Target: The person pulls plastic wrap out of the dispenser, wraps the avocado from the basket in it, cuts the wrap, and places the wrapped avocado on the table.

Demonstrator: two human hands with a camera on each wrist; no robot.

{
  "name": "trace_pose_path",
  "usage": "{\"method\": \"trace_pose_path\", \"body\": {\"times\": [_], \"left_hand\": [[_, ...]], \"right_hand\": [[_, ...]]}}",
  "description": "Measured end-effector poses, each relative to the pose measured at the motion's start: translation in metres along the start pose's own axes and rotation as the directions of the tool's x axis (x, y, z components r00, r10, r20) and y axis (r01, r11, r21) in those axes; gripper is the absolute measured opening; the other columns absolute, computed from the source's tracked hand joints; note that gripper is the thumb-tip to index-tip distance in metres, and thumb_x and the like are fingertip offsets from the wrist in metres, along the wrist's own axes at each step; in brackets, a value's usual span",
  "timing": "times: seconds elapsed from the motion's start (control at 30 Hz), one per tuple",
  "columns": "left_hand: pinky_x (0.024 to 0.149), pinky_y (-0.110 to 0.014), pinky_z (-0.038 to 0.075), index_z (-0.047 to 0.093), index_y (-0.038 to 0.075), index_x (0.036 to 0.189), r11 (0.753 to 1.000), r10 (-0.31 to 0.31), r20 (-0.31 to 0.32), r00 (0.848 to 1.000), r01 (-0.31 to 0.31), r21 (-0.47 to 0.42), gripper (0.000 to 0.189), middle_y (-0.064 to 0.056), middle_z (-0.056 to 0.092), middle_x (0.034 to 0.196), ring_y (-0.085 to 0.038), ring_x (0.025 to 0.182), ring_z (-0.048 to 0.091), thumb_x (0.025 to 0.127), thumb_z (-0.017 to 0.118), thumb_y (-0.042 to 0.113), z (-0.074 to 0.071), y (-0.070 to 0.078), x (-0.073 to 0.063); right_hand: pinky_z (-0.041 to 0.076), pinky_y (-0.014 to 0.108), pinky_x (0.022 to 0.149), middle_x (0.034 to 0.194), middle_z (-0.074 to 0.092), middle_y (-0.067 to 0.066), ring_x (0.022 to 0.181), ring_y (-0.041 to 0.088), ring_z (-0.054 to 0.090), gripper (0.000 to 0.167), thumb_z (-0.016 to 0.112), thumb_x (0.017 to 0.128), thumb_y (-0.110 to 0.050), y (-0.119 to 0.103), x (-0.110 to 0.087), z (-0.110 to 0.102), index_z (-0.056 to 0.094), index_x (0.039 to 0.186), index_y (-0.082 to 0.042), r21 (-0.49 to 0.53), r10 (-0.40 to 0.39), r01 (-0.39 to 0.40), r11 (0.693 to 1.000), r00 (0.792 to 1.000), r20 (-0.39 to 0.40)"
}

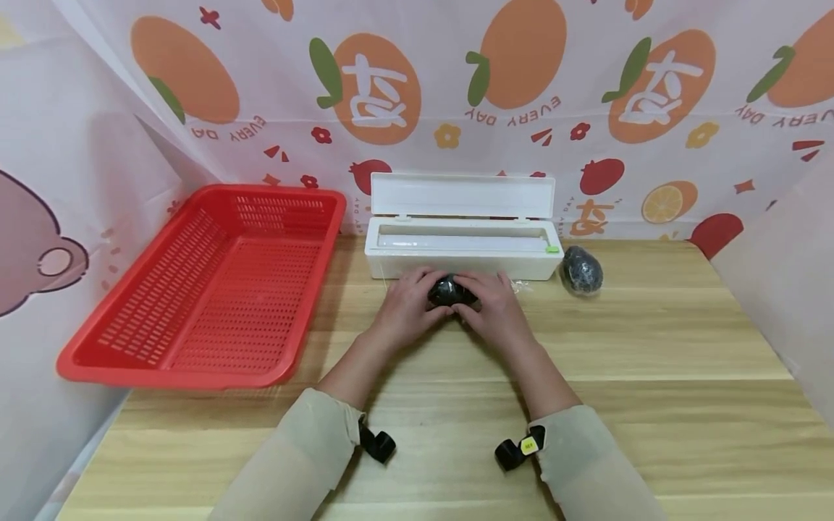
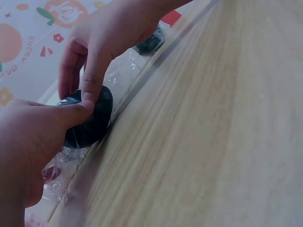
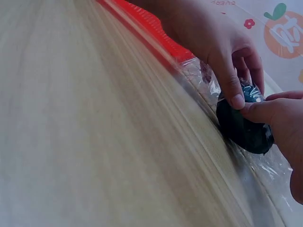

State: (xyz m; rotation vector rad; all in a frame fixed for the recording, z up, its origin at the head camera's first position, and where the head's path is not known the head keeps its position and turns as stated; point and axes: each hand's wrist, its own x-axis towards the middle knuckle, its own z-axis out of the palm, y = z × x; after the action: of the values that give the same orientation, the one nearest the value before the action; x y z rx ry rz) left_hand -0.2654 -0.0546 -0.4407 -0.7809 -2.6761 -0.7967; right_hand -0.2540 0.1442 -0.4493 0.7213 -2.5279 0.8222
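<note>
A dark, rounded avocado (image 1: 449, 291) lies on the table just in front of the white cling film box (image 1: 464, 264), with clear cling film (image 3: 194, 75) spread around and partly over it. From the left side my left hand (image 1: 407, 307) grips the avocado, and from the right my right hand (image 1: 495, 307) grips it too. Both thumbs meet on its near side, while the other fingers curl over its far side. In the left wrist view, film shows beneath the avocado (image 2: 92, 123) on both sides. The palms and the avocado's underside are hidden.
The box's lid (image 1: 462, 195) stands raised, and a film roll (image 1: 462, 241) lies inside. A second avocado (image 1: 581, 270), wrapped in film, sits right of the box. At the left stands a red perforated basket (image 1: 247, 297). A patterned sheet (image 1: 449, 87) hangs behind the wooden table (image 1: 449, 434).
</note>
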Motion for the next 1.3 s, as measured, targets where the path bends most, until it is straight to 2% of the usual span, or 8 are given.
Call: {"method": "trace_pose_path", "body": {"times": [0.17, 0.33, 0.67, 0.93, 1.07, 1.17, 1.23, 1.3], "left_hand": [[0.1, -0.05, 0.045, 0.059, 0.011, 0.134, 0.999, 0.033, -0.005, 0.999, -0.033, -0.024, 0.053, -0.01, 0.057, 0.128, -0.029, 0.12, 0.054, 0.087, 0.076, 0.027, -0.002, -0.004, 0.003], [0.103, -0.048, 0.043, 0.057, 0.01, 0.135, 0.999, 0.027, 0.006, 1.0, -0.026, -0.047, 0.053, -0.011, 0.056, 0.129, -0.029, 0.12, 0.053, 0.088, 0.074, 0.028, -0.002, -0.006, 0.003], [0.108, -0.042, 0.04, 0.051, 0.01, 0.139, 0.983, -0.067, 0.021, 0.998, 0.07, -0.168, 0.059, -0.01, 0.057, 0.131, -0.025, 0.124, 0.051, 0.088, 0.075, 0.026, 0.003, -0.009, 0.003], [0.108, -0.043, 0.042, 0.055, 0.009, 0.136, 0.957, -0.138, 0.009, 0.99, 0.135, -0.256, 0.048, -0.009, 0.058, 0.132, -0.025, 0.126, 0.053, 0.094, 0.068, 0.029, 0.003, -0.01, 0.0], [0.1, -0.042, 0.047, 0.062, 0.007, 0.127, 0.969, -0.147, -0.111, 0.983, 0.121, -0.216, 0.038, -0.009, 0.064, 0.123, -0.025, 0.116, 0.059, 0.095, 0.067, 0.026, -0.001, -0.005, -0.001], [0.085, -0.04, 0.053, 0.069, 0.004, 0.116, 0.971, -0.146, -0.261, 0.954, 0.088, -0.221, 0.026, -0.011, 0.068, 0.111, -0.025, 0.101, 0.064, 0.094, 0.065, 0.018, -0.008, 0.005, 0.001], [0.076, -0.037, 0.054, 0.07, 0.001, 0.111, 0.949, -0.176, -0.298, 0.938, 0.082, -0.305, 0.022, -0.012, 0.069, 0.105, -0.024, 0.093, 0.065, 0.094, 0.063, 0.014, -0.014, 0.014, 0.003], [0.073, -0.034, 0.053, 0.07, -0.001, 0.111, 0.894, -0.244, -0.261, 0.934, 0.113, -0.433, 0.023, -0.013, 0.069, 0.103, -0.024, 0.091, 0.064, 0.094, 0.062, 0.012, -0.017, 0.023, 0.004]], "right_hand": [[0.043, 0.044, 0.107, 0.132, 0.059, 0.007, 0.124, 0.027, 0.054, 0.05, 0.081, 0.082, -0.014, 0.003, 0.004, 0.0, 0.063, 0.128, -0.009, 0.107, 0.033, -0.035, 0.994, 0.999, 0.017], [0.047, 0.042, 0.103, 0.131, 0.052, 0.008, 0.12, 0.026, 0.056, 0.05, 0.082, 0.08, -0.01, 0.004, 0.004, 0.002, 0.062, 0.125, -0.011, 0.14, 0.101, -0.104, 0.985, 0.995, 0.027], [0.045, 0.04, 0.106, 0.127, 0.054, 0.007, 0.121, 0.025, 0.054, 0.052, 0.083, 0.077, -0.006, 0.006, 0.002, 0.005, 0.063, 0.125, -0.009, 0.161, 0.083, -0.087, 0.983, 0.996, 0.032], [0.046, 0.04, 0.104, 0.126, 0.056, 0.006, 0.119, 0.024, 0.056, 0.046, 0.079, 0.081, -0.006, 0.008, -0.002, 0.007, 0.063, 0.124, -0.011, 0.15, 0.107, -0.108, 0.983, 0.994, 0.017], [0.046, 0.041, 0.104, 0.126, 0.056, 0.006, 0.119, 0.025, 0.057, 0.046, 0.079, 0.082, -0.006, 0.008, -0.003, 0.007, 0.063, 0.125, -0.011, 0.158, 0.103, -0.103, 0.982, 0.995, 0.011], [0.046, 0.041, 0.103, 0.126, 0.056, 0.006, 0.119, 0.025, 0.057, 0.046, 0.078, 0.082, -0.006, 0.008, -0.003, 0.007, 0.063, 0.125, -0.011, 0.159, 0.098, -0.098, 0.982, 0.995, 0.012], [0.046, 0.04, 0.104, 0.126, 0.056, 0.006, 0.119, 0.025, 0.057, 0.046, 0.078, 0.083, -0.007, 0.008, -0.003, 0.006, 0.063, 0.126, -0.012, 0.157, 0.099, -0.1, 0.983, 0.995, 0.014], [0.046, 0.041, 0.104, 0.126, 0.057, 0.006, 0.119, 0.025, 0.057, 0.045, 0.078, 0.083, -0.007, 0.008, -0.002, 0.006, 0.063, 0.126, -0.012, 0.157, 0.099, -0.1, 0.982, 0.995, 0.014]]}}
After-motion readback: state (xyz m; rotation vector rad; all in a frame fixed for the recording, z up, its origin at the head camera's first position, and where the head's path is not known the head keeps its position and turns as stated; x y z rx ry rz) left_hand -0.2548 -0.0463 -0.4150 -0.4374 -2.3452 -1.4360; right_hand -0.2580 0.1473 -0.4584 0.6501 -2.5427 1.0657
